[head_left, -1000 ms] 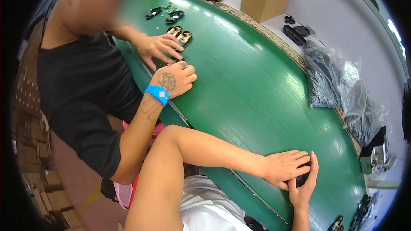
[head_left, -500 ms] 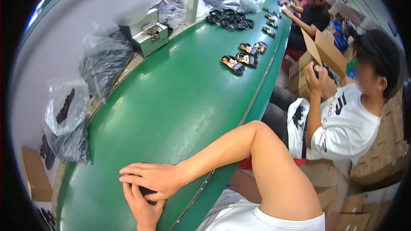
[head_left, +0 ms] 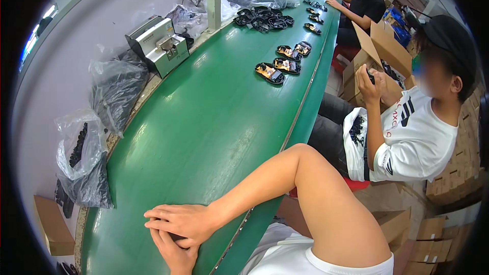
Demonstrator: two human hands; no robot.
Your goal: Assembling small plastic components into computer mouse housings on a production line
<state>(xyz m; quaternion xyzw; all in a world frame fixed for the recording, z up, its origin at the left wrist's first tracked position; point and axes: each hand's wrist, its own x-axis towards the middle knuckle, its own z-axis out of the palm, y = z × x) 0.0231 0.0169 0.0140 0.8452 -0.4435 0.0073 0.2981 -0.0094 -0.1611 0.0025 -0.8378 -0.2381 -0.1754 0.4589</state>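
Low over the near end of the green work surface point(head_left: 204, 142), my two hands are pressed together. My right hand point(head_left: 186, 221) lies across the top, its fingers reaching over those of my left hand point(head_left: 173, 252) underneath. A dark object point(head_left: 175, 236) shows only as a small patch between the palms. Both hands are closed about it, and its kind is hidden.
Along the surface lie open dark cases with circuit boards point(head_left: 270, 74) and a heap of black parts point(head_left: 262, 19). Plastic bags point(head_left: 84, 173) and a metal-fronted machine point(head_left: 165, 46) line the left edge. A co-worker point(head_left: 412, 127) sits at right beside an open carton point(head_left: 356, 79).
The view has shifted slightly, and the machine at left shows more sharply. My hands stay pressed together around the dark object. The nearby co-worker's hands have moved a little.
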